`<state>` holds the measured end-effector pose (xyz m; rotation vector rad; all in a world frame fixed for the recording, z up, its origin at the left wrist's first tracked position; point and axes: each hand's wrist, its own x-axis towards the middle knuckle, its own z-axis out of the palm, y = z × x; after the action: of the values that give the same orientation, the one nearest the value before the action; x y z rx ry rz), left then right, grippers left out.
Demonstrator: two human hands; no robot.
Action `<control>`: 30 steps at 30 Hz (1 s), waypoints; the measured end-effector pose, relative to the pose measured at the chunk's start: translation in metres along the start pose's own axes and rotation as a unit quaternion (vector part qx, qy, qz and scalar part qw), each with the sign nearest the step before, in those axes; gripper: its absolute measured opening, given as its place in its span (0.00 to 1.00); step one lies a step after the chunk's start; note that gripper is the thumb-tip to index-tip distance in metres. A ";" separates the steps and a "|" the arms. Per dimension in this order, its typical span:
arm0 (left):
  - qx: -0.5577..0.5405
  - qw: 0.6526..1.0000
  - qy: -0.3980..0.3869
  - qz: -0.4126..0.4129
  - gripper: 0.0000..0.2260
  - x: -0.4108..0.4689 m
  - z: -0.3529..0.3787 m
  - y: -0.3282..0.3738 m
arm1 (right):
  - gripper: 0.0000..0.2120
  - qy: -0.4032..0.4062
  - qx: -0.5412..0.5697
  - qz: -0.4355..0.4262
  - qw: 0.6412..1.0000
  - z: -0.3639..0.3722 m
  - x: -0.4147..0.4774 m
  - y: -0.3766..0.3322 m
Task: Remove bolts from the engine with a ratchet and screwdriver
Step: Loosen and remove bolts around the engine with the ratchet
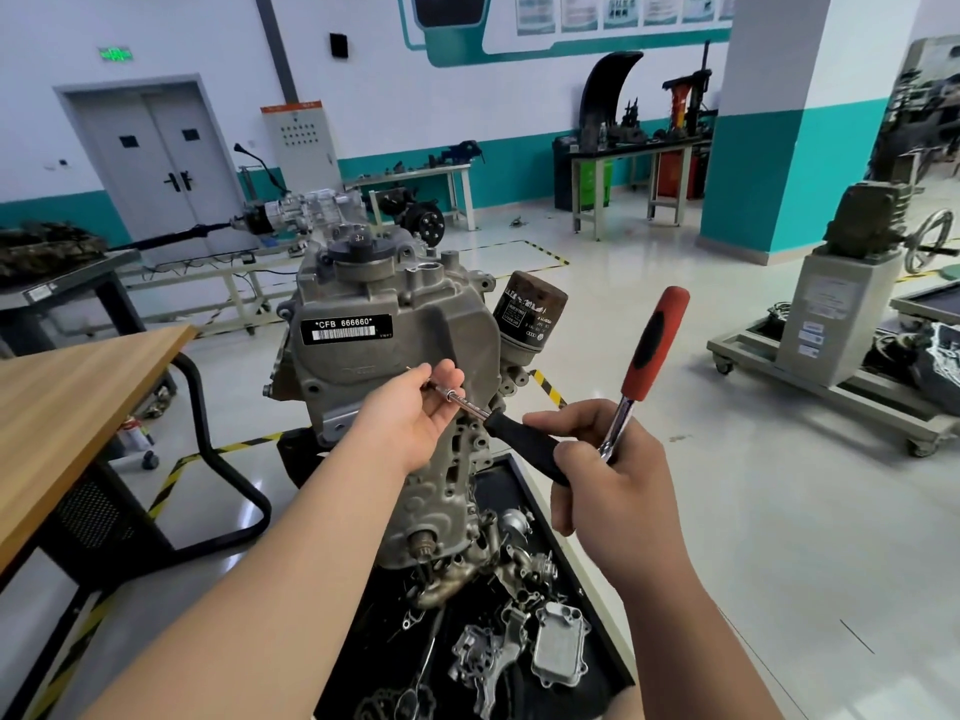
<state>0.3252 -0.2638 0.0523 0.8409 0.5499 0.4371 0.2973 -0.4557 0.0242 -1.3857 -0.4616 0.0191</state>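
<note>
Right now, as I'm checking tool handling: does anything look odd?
Yes: the right hand grips both the ratchet and the screwdriver at once, an awkward double hold. The oil filter also looks rusty.

Entry: we read one clear marking. A black rectangular label point(346, 328) on the upper face of the grey cast-metal engine point(447, 324) carries "*CFB 666660*" in white, with a white barcode strip beneath. On the black cylindrical oil filter point(524, 317) with a rusty top we make out a four-ring emblem; its white print is too small to read. The green lit sign point(115, 55) above the grey double door point(156, 148) and the wall posters point(618, 10) are illegible.
</note>
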 end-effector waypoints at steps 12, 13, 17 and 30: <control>0.442 0.868 0.027 0.226 0.15 -0.009 0.041 0.069 | 0.14 0.017 0.024 -0.117 0.993 0.013 0.014 -0.034; 0.470 0.845 0.037 0.255 0.16 -0.008 0.045 0.074 | 0.14 0.018 0.021 -0.116 0.993 0.017 0.018 -0.039; 0.511 0.807 0.067 0.289 0.18 0.001 0.056 0.076 | 0.12 0.018 -0.012 -0.102 0.995 0.030 0.034 -0.055; 0.365 0.854 0.137 0.343 0.16 0.036 0.054 0.063 | 0.08 0.005 -0.067 -0.078 0.995 0.042 0.067 -0.076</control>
<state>0.3765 -0.2369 0.1216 1.7466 0.6813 1.0506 0.3251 -0.4126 0.1209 -1.4769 -0.5705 -0.1487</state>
